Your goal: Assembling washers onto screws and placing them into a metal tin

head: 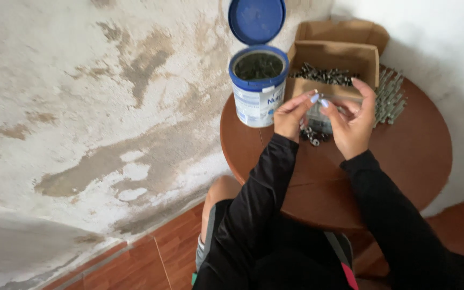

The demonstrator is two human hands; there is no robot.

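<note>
Nearest the camera, two black long sleeves of a smooth, matte cloth reach forward over a bare knee and a floor of reddish-brown tiles (151,258). They lead out over a round table (404,156) of polished red-brown wood, its top glossy and cut by a fine seam.

Above the middle of the table the left hand (292,115) and the right hand (354,121) meet, fingers curled inward, nails painted pale lilac. Between their fingertips they pinch a small grey piece (318,114); its exact shape is too blurred to tell. Just beneath the hands a loose heap of small dark metal screws (313,137) lies on the table.

Farther back stands a round tin (258,88), white wall with a blue rim, its blue plastic lid (256,20) hinged up, and dark metal bits filling it. Beside it sits an open brown cardboard box (339,56) with more dark screws inside. To the box's right lies a bundle of grey ribbed plastic plugs (390,99).

Behind everything rises a rough plaster wall (98,96), stained and flaking in brownish patches.
</note>
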